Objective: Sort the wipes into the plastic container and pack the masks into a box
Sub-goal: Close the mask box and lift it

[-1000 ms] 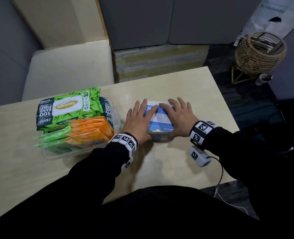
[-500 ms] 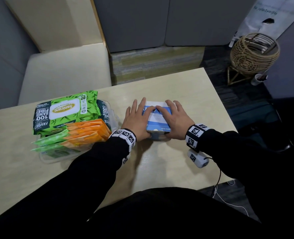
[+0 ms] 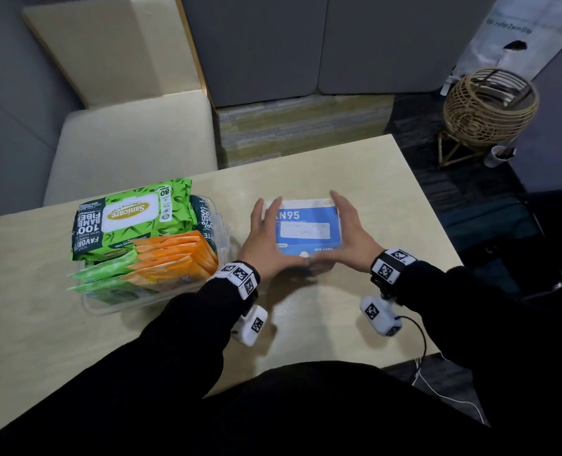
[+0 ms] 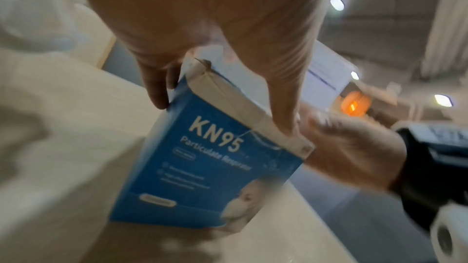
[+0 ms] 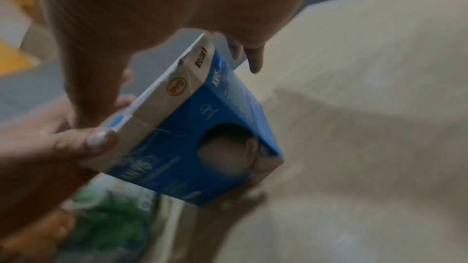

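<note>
Head view shows both hands holding the blue KN95 mask box between them over the pale worktop. Left hand clasps its left side, thumb on the near edge; right hand clasps the right side likewise. Just left, the clear plastic container holds green Sanicare wipes and orange wipe packs.
</note>
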{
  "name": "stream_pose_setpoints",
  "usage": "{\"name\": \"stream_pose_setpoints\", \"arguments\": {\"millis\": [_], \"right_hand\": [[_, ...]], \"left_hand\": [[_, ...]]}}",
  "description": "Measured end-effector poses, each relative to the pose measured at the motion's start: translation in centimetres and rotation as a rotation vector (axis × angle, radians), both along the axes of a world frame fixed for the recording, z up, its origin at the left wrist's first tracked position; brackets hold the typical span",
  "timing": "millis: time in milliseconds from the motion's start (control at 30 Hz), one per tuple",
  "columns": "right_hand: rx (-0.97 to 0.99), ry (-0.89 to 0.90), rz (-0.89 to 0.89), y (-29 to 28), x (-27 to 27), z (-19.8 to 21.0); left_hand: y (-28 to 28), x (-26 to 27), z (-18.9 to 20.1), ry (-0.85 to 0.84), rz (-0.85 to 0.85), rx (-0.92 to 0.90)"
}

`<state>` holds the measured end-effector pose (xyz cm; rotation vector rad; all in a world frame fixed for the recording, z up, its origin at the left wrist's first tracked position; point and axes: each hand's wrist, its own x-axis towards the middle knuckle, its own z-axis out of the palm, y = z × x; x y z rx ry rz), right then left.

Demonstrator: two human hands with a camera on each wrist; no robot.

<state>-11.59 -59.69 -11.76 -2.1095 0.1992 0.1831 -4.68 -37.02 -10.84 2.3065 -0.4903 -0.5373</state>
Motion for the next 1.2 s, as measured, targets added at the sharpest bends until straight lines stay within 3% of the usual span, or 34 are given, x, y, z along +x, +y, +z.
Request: {"name": "stream_pose_setpoints", "arguments": {"millis": [100, 167, 233, 400, 667, 833, 933, 1000, 1200], "right_hand": [[0.425, 0.245, -0.337, 0.4, -0.1, 0.3], [0.583, 0.448, -0.373, 0.8, 0.1, 1.0], [0.605, 0.477, -0.356, 1.0, 0.6, 1.5], [0.512, 0.405, -0.385, 0.8, 2.3, 5.1], [0.418, 0.164, -0.269, 1.3, 4.8, 19.7], [0.338, 0.061, 0.0, 4.7, 5.5, 26.4], [0.226, -0.02, 0.181, 9.7, 6.2, 28.0], [0.181, -0.078, 0.178, 13.7, 7.3, 28.1], [0.326, -0.174, 0.182, 27.4, 10.9, 26.5]], "left_hand": [[0.2, -0.5, -0.8, 0.21, 0.159, -0.18], [0.3, -0.5, -1.6, 0.351, 0.234, -0.216], [0.2, -0.6, -2.0, 0.416, 0.257, -0.195], [-0.3, -1.8, 2.6, 0.383, 0.209, -0.254], [3.4, 0.2, 15.0, 0.238, 0.291, -0.549], [10.1, 1.4, 21.1, 0.19, 0.427, -0.727], [15.2, 1.9, 22.3, 0.178, 0.398, -0.766], [18.7, 2.1, 22.5, 0.175, 0.374, -0.764], [32.1, 3.2, 22.5, -0.014, 0.568, -0.774]]}}
